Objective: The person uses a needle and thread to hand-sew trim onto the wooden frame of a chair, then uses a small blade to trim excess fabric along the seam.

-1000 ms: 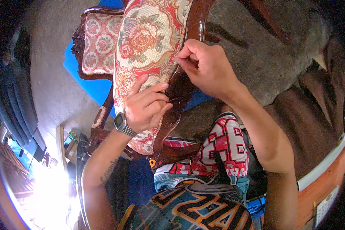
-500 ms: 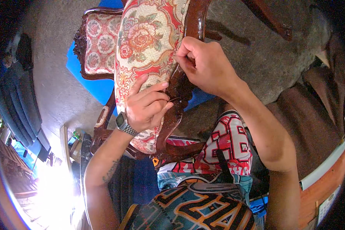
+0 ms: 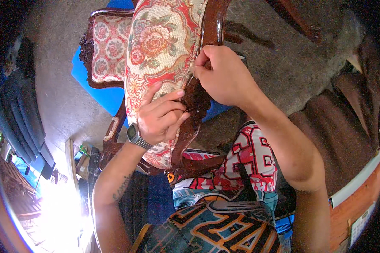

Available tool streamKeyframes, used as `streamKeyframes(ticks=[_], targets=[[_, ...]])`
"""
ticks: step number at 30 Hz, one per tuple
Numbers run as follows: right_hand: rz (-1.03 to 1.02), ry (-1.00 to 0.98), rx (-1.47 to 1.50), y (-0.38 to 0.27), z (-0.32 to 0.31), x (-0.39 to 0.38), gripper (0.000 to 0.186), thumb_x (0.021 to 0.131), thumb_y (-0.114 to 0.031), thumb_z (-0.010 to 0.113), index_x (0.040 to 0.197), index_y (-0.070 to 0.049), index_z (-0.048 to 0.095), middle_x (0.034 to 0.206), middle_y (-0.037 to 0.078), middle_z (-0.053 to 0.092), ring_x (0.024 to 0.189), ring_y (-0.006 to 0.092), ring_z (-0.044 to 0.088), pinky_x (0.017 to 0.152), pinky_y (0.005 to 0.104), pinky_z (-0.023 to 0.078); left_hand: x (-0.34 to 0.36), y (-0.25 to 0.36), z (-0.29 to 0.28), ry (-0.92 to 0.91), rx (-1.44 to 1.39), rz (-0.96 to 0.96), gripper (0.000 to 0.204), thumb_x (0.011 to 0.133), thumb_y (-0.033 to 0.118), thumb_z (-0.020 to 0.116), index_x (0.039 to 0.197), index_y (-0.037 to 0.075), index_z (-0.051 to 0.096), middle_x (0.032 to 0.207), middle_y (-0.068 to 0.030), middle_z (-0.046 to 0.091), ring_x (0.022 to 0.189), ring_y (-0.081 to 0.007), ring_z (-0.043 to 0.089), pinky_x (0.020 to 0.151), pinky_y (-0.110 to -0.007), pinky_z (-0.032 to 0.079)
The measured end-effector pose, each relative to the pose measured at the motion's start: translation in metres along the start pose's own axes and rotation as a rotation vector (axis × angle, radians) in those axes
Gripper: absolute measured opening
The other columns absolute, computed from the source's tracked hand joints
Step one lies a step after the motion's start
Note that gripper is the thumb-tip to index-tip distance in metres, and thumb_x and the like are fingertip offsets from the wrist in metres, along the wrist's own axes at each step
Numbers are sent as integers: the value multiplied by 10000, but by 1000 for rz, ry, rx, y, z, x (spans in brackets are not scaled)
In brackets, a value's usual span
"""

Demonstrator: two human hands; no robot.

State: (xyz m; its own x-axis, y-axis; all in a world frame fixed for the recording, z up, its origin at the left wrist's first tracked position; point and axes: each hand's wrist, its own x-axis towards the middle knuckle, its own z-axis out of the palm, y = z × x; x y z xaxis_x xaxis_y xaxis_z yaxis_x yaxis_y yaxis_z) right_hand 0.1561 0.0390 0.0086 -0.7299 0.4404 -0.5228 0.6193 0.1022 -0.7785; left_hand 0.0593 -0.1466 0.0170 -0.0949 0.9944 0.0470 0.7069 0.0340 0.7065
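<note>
A dark, glossy wooden chair frame (image 3: 213, 25) borders a cushioned panel of floral upholstery (image 3: 154, 42), cream with red and green. My left hand (image 3: 160, 120) lies against the upholstery near its right border. Its thumb and index finger come together at a thin, light strand, while the other fingers spread over the fabric. Farther up that border, my right hand (image 3: 223, 74) is closed in a pinch where fabric meets wood. Whatever sits between its fingertips is too small and hidden to make out.
Behind the panel stands another carved section with matching floral fabric (image 3: 109, 46), near a blue sheet (image 3: 95, 92). Dark folded cloth (image 3: 19, 109) hangs at the left. Brown material (image 3: 333, 130) lies at the right, above an orange-brown board (image 3: 356, 211).
My right hand has shifted slightly down along the upholstery's border, still pinched. My left hand stays in nearly the same place.
</note>
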Motion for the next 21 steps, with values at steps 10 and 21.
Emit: streamKeyframes(ticks=[10, 21], targets=[[0, -153, -2, -1, -10, 8, 217, 781, -180, 610, 734, 30, 629, 702, 231, 622, 689, 375, 639, 657, 414, 514, -3, -3, 0, -10, -15, 4, 150, 710, 40, 723, 723, 104, 588, 768, -16, 659, 996, -244, 646, 1062, -485, 284], [-491, 165, -144, 17, -1, -11, 130, 809, -118, 636, 823, -12, 562, 728, 193, 628, 706, 365, 631, 595, 415, 498, -1, -4, 2, 0, -5, 50, 157, 672, 70, 757, 696, 116, 610, 785, -12, 667, 1003, -233, 645, 1058, -489, 292]])
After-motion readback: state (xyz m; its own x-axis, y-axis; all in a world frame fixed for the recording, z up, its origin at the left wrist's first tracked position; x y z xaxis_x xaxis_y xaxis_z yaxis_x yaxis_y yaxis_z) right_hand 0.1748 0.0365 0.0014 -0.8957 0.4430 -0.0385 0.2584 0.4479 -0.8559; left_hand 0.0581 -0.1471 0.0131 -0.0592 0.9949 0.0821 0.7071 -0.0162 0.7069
